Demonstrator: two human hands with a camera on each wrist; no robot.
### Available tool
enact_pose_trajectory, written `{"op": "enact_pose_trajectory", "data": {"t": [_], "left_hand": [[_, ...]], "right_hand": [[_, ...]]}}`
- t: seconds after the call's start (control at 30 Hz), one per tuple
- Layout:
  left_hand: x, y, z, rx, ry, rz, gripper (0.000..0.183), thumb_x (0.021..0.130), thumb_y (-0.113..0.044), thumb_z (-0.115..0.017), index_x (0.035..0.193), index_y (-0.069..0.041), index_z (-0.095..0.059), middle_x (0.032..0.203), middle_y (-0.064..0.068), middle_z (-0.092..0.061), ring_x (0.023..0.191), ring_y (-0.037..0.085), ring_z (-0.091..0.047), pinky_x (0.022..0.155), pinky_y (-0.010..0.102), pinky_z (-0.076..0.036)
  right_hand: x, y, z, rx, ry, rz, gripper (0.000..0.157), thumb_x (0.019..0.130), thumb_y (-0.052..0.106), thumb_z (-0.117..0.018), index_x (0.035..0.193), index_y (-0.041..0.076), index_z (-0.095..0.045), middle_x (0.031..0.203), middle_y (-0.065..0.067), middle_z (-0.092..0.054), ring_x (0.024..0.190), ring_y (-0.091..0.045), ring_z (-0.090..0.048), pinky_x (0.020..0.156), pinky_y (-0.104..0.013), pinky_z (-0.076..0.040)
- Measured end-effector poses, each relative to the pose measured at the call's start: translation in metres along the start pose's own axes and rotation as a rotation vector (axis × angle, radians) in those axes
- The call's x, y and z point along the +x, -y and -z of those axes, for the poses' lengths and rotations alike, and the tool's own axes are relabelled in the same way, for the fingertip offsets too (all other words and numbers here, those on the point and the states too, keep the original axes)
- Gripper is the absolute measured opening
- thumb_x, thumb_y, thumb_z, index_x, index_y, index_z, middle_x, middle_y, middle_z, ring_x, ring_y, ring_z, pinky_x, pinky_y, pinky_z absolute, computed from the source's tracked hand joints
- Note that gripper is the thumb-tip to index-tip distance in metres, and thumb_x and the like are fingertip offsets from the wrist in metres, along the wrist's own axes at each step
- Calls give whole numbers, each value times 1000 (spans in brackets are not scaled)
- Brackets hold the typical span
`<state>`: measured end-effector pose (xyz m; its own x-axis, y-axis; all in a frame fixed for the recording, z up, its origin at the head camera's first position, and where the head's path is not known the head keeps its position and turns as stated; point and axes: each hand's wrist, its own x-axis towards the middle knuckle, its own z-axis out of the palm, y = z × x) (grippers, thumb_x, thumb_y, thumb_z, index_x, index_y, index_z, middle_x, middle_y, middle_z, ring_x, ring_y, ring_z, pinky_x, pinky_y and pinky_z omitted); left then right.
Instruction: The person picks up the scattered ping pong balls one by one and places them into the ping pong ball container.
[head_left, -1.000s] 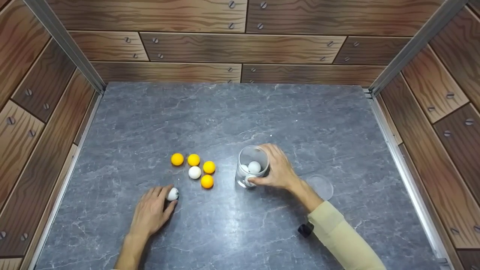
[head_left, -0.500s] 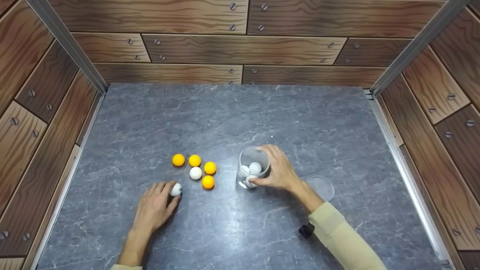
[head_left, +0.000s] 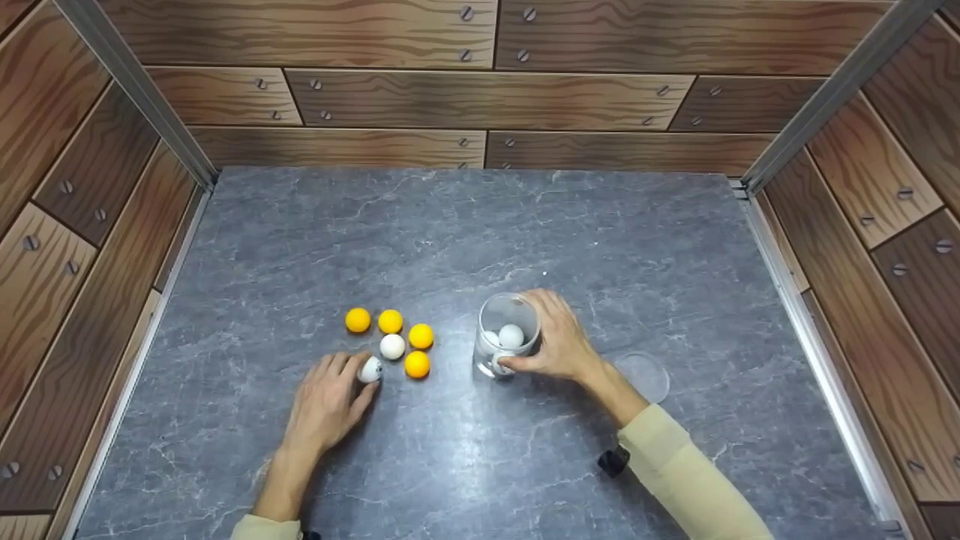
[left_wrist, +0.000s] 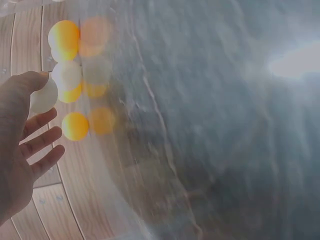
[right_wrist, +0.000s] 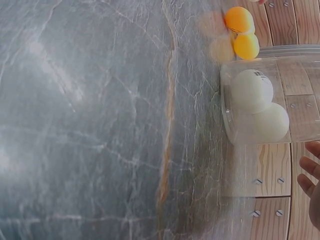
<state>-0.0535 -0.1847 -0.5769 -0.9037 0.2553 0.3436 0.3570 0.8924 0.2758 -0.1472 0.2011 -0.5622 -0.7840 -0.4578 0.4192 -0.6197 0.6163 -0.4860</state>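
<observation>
My left hand [head_left: 330, 401] pinches a white ping-pong ball [head_left: 371, 370] with dark print between thumb and forefinger, beside a loose cluster of balls. In the left wrist view the other fingers are spread below that ball. The cluster has several orange ping-pong balls [head_left: 421, 336] and one loose white ball [head_left: 392, 346]. My right hand [head_left: 556, 337] grips an upright clear jar [head_left: 485, 366] from its right side, thumb in front. White balls [head_left: 511, 335] lie inside the jar, seen through its wall in the right wrist view too.
A clear round lid [head_left: 646, 377] lies flat right of the jar, partly behind the right forearm. The grey marbled table [head_left: 450, 232] is bounded by wood-patterned walls [head_left: 390, 97] at the back and sides, with metal rails [head_left: 810, 345] along the edges.
My left hand has moved right and slightly away from me with the white ball, closer to the cluster. The right hand and jar have stayed in place.
</observation>
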Motion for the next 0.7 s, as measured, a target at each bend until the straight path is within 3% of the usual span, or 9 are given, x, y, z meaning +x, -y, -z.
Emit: {"op": "enact_pose_trajectory", "data": {"t": [0.33, 0.53, 0.7], "left_hand": [[12, -12, 1, -55, -18, 48, 48, 91, -26, -83, 134, -11, -67, 116, 9, -72, 103, 29, -67, 88, 47, -57], [21, -17, -2, -68, -71, -6, 49, 90, -25, -84, 134, -11, -67, 117, 8, -73, 107, 30, -68, 92, 47, -58], [29, -22, -3, -68, -130, -61, 48, 88, -25, -86, 130, -10, -68, 115, 8, -73, 107, 30, -68, 89, 46, -58]], "right_hand": [[0, 1, 1, -15, -5, -5, 99, 72, 80, -76, 137, 7, -61, 128, -13, -67, 119, -32, -62, 106, -57, -50], [1, 1, 1, -12, 2, -9, 99, 72, 79, -77, 138, 7, -60, 128, -13, -67, 119, -32, -62, 106, -57, -50], [1, 1, 0, -9, 1, -3, 103, 74, 86, -69, 137, 5, -60, 128, -14, -67, 119, -34, -62, 107, -60, -49]]}}
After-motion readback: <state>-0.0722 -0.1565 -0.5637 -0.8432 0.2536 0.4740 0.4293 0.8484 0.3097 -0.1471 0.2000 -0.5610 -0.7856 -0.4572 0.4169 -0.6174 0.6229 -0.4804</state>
